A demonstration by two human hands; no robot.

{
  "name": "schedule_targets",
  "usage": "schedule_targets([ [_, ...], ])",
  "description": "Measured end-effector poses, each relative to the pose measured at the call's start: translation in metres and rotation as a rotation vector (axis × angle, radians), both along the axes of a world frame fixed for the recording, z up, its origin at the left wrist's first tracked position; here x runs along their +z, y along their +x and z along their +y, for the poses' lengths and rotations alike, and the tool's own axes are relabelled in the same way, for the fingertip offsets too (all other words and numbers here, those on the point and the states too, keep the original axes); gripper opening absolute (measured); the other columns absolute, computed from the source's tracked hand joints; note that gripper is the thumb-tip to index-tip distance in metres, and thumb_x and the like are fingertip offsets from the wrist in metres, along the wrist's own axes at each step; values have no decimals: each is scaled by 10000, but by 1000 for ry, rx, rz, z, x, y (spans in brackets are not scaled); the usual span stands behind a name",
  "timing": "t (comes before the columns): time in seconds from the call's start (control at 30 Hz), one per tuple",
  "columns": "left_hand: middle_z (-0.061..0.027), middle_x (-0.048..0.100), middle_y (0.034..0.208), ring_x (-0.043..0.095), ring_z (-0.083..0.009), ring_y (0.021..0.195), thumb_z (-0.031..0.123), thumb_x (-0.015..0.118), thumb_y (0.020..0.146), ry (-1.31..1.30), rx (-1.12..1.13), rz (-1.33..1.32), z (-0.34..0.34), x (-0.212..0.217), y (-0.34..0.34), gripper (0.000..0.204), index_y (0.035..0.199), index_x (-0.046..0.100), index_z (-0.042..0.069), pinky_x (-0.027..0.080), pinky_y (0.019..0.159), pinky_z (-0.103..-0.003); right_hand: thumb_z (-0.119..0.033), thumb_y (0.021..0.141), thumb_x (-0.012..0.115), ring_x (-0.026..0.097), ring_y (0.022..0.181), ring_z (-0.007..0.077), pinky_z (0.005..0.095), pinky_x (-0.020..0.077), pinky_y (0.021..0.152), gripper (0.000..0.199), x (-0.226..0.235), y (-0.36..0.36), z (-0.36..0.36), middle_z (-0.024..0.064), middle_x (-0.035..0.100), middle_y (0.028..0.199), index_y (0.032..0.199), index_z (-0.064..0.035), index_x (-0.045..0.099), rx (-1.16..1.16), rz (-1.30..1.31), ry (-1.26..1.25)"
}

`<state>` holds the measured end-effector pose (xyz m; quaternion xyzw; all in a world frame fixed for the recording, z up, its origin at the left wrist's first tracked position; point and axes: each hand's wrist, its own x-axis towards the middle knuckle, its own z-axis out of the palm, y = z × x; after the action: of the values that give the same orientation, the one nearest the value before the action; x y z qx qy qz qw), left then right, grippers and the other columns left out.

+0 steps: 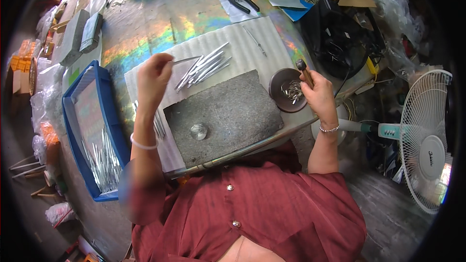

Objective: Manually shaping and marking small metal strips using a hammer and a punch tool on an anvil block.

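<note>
Left hand [155, 73]: apparently pinched on a metal rod [187, 59]
Right hand [319, 94]: clamped round a hammer [304, 70] (gripped short, likely for control)

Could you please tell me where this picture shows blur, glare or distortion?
In the head view, the left sleeve is smeared and the left hand slightly soft; rainbow glare streaks the table; the edges of the blue tray look bowed; corners go black.

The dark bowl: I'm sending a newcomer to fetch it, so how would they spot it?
On the table, find the flat grey slab. Just past its right edge, beside the right hand holding a hammer, is the bowl. Unlike the flat slab, it is round, brown and hollow, with small shiny metal pieces inside.
</note>
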<state>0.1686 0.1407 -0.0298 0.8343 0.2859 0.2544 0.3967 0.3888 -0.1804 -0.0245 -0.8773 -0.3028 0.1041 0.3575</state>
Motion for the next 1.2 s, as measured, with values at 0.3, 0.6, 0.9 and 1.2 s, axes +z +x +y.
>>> schedule_targets([
  [0.3,16,579,829,488,-31,716,-47,602,872,-96,212,-154,-69,77,-85,68,938,614,-32,394,625,-166,-130,759,630,611,798,412,468,468,722,192,-23,-2,18,256,619,802,765,55,580,-12,-105,-238],
  [0.6,-96,548,732,556,-169,603,-141,622,722,210,-16,150,-111,88,-101,207,882,597,-13,455,560,-267,-122,740,596,588,820,447,501,455,727,183,-18,4,30,278,604,804,797,51,572,113,-220,-428],
  [0.9,-87,558,763,560,-165,622,-92,634,768,33,-79,75,-113,71,-92,173,916,616,-6,459,561,-256,-71,737,596,608,730,371,410,470,691,145,1,3,22,234,619,770,775,68,584,135,-29,-279],
  [1.2,-94,579,812,572,-187,689,-38,627,819,-88,-126,125,-109,27,-96,129,940,631,4,448,578,-265,-5,819,592,470,527,21,175,385,460,28,7,-3,11,30,605,778,843,-6,578,70,705,329],
])
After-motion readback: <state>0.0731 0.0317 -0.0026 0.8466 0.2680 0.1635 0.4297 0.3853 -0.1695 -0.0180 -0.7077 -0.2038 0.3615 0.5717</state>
